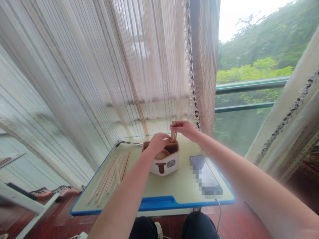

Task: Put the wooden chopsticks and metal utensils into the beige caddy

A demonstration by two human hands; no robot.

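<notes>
Right hand (184,127): thumb and fingers closed on the tops of a chopstick bundle (173,133), upright at the far right corner of the white-and-brown box (169,170); high grip likely for keeping it vertical. Left hand (159,141) sits lower, fingertips nearly together by the bundle; can't tell if they grip. Loose chopsticks (109,179) lie left on the table (171,189), probably for easy reach. Box front: brown mushroom-like graphic (161,168), grey oval label (171,163), text unreadable.
</notes>
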